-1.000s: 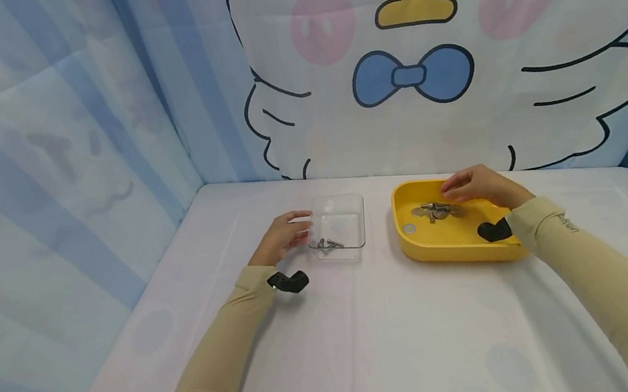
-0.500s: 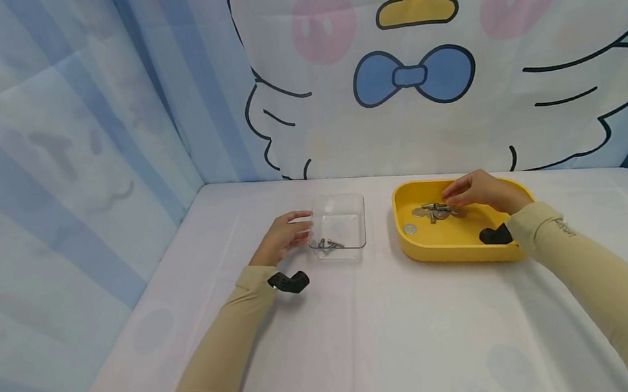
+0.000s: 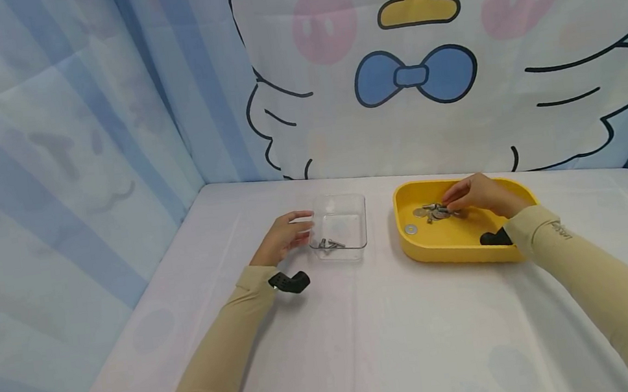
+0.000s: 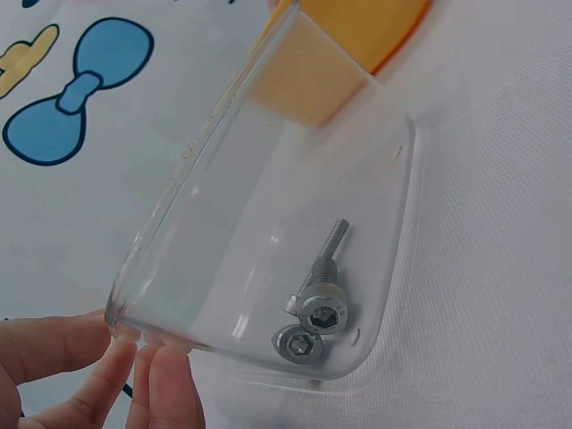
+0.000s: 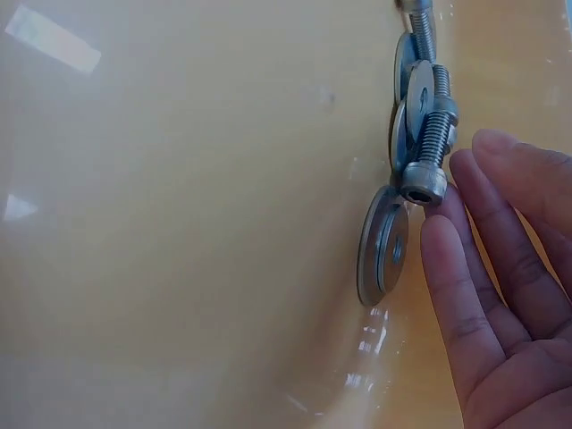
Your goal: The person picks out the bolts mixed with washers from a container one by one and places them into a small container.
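Observation:
My left hand (image 3: pixel 279 236) rests its fingertips against the left side of a clear plastic box (image 3: pixel 341 209). Several hex socket bolts (image 4: pixel 323 308) lie in the box's near end. Over on the right, my right hand (image 3: pixel 481 194) reaches into a yellow tray (image 3: pixel 456 255). Its fingers, slightly bent and spread from the thumb, are right beside a pile of metal hardware. In the right wrist view, a socket head bolt (image 5: pixel 429 152) lies on flat washers (image 5: pixel 393 246), close to the fingertips. Nothing is seen pinched between thumb and fingers.
A single washer (image 3: pixel 410 229) lies apart near the tray's left wall. Both containers stand on a white-covered table (image 3: pixel 378 338), with a gap between them. A printed cloth backdrop (image 3: pixel 335 128) rises behind the table, and another blue-striped cloth (image 3: pixel 54 188) is at left.
My right hand has lowered slightly towards the pile of hardware in the tray, and its fingertips have come closer to the bolts. The left hand stays at the box.

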Demonstrator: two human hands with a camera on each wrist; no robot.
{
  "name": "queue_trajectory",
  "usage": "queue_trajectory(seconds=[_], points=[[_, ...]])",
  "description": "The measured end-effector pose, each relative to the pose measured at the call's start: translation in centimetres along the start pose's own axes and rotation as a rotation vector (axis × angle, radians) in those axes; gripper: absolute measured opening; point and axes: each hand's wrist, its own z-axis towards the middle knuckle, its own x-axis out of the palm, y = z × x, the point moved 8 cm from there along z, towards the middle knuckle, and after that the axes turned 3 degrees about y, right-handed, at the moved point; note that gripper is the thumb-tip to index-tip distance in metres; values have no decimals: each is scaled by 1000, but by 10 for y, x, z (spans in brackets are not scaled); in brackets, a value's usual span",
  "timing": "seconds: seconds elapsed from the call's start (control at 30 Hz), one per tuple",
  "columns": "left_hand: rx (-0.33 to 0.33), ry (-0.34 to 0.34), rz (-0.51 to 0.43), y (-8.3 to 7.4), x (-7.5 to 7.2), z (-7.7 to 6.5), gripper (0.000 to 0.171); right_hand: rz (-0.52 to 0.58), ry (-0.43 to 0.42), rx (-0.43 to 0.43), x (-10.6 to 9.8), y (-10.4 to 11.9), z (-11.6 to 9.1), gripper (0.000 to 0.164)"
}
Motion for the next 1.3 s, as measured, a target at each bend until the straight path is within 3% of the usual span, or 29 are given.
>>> queue_trajectory(seconds=[0.47, 1.3], points=[[-6, -9, -1, 0, 0, 0, 39, 30, 19, -5, 4, -1, 0, 33], [16, 0, 4, -2, 1, -4, 40, -127, 82, -11, 11, -4, 5, 27]])
